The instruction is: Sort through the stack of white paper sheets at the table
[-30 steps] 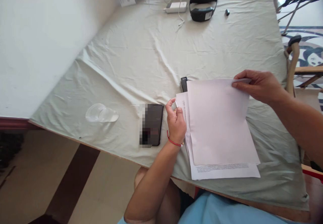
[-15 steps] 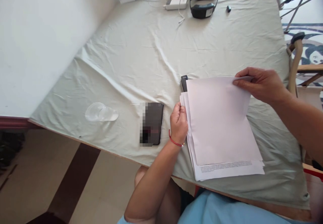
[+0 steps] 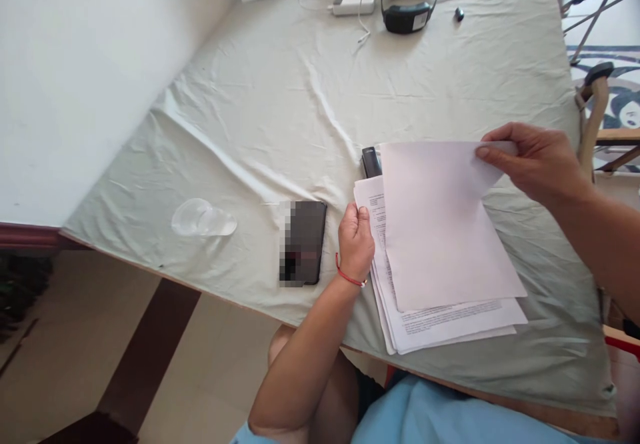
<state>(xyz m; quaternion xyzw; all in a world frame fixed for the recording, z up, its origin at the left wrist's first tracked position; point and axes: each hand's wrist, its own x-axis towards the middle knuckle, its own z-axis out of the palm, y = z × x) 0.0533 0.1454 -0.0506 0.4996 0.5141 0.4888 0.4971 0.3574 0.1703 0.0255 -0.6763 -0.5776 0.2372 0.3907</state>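
My right hand (image 3: 537,157) pinches the upper right corner of a blank-faced sheet of paper (image 3: 445,231) and holds that end raised. Beneath it lies a stack of printed papers (image 3: 450,331), with lines of text showing along the left and bottom. My left hand (image 3: 357,241) grips the stack's left edge, thumb on top and fingers partly hidden. Past the top of the papers a black object, perhaps a stapler (image 3: 371,162), is partly covered by the sheet. Left of my left hand lies a dark smartphone (image 3: 307,241), part of it pixelated.
A clear plastic cup (image 3: 203,219) lies on its side on the pale tablecloth (image 3: 250,111). At the back are a white power bank (image 3: 353,4) with a cable, a black headset (image 3: 409,4) and a small black item (image 3: 459,15). A chair (image 3: 595,111) stands at the right.
My right hand has moved the top sheet away from me and slightly right, uncovering more print on the stack. My left hand keeps its grip at the left edge.
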